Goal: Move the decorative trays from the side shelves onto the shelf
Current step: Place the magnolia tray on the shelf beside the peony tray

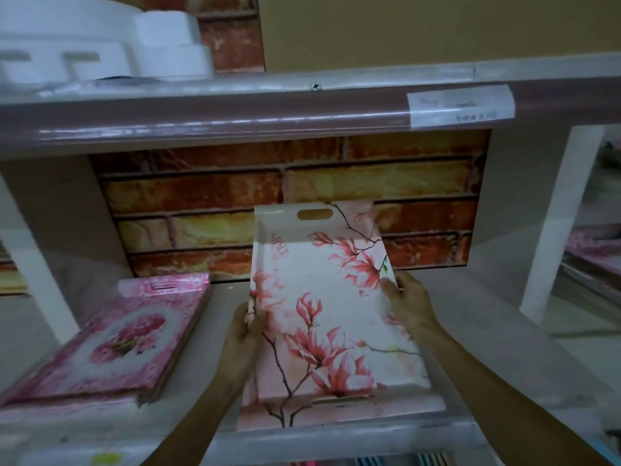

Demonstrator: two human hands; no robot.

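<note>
A white tray with pink magnolia flowers (331, 307) lies lengthwise on the grey shelf (215, 364), its far handle end tilted up against the brick-pattern back wall. My left hand (243, 334) grips its left rim about halfway along. My right hand (405, 301) grips its right rim, thumb on the inner face. A stack of pink floral trays (114, 338) lies on the same shelf to the left, apart from the magnolia tray.
An upper shelf board (235, 112) with a paper label (460, 105) overhangs the space. White foam packing (100, 45) sits on top of it. White shelf uprights (551, 223) stand on both sides; more trays (591, 243) show on the right side shelves.
</note>
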